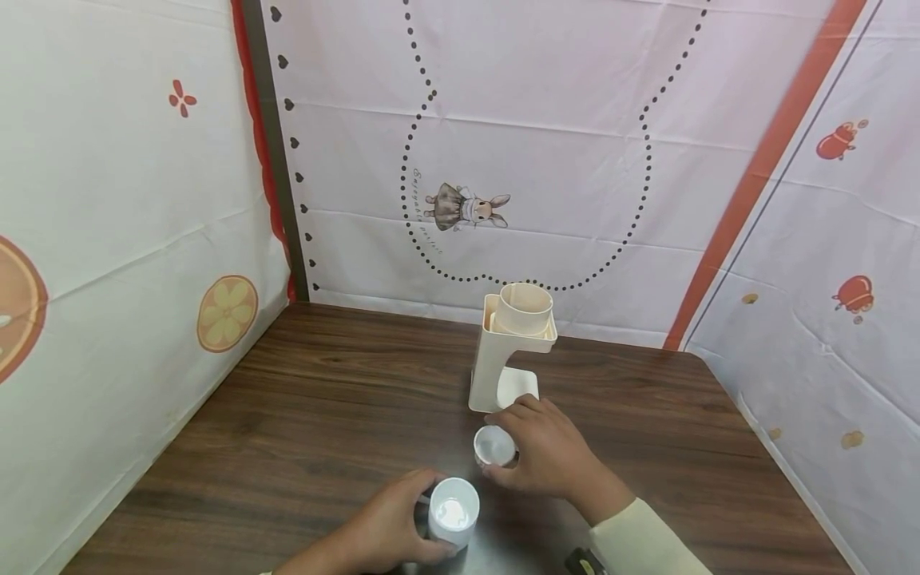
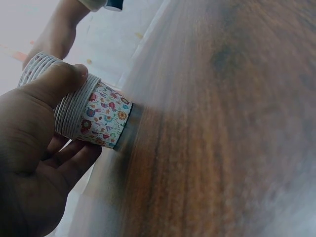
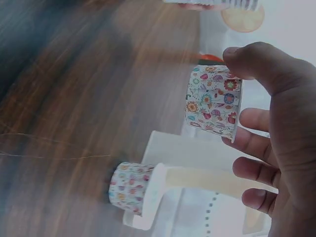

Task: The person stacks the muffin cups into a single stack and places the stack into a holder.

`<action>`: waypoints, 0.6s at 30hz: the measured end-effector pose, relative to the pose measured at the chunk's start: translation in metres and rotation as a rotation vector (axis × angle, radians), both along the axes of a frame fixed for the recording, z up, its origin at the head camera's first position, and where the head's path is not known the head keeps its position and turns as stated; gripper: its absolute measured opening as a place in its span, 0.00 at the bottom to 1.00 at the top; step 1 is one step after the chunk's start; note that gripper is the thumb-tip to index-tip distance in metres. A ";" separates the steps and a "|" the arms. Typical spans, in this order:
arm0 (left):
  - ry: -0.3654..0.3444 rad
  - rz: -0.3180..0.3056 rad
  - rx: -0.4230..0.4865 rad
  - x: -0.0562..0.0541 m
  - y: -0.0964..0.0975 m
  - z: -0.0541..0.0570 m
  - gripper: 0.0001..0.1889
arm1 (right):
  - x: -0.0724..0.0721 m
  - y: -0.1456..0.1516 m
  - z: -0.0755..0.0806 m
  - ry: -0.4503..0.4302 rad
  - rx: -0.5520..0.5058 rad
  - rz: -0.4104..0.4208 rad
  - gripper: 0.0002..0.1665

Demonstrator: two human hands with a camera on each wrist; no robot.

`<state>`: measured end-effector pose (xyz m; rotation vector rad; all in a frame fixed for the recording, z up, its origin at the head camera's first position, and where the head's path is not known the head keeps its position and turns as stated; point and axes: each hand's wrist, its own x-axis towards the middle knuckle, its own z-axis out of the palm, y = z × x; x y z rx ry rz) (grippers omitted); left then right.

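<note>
My left hand [image 1: 391, 523] holds a stack of paper cups [image 2: 76, 111] with its thumb across the rims and its fingers beneath. White inside and flower-printed outside, the stack is close to the brown table in the left wrist view. With thumb and forefinger my right hand [image 1: 542, 447] pinches a single flower-printed paper cup [image 3: 213, 101] near its rim, its mouth upward. Just beyond that hand stands a cream stand [image 1: 489, 367] with a round tube [image 1: 527, 310] in its top. Another printed cup [image 3: 129, 190] shows against pale parts of the stand; how it sits I cannot tell.
A wood-grain table [image 1: 345, 415] spreads beneath both hands. Printed white cloth [image 1: 539, 144] hangs behind it and along both sides. A small dark object [image 1: 585, 561] lies beside the right sleeve.
</note>
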<state>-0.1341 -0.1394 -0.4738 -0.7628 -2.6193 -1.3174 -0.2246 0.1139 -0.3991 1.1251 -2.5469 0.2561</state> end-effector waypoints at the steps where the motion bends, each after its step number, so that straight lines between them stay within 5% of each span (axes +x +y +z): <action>1: 0.004 0.000 0.001 0.000 0.000 0.000 0.30 | 0.002 0.000 0.002 0.001 -0.001 0.005 0.37; 18: -0.001 -0.002 -0.009 -0.001 0.000 -0.001 0.31 | 0.031 -0.008 0.030 0.064 -0.038 0.125 0.35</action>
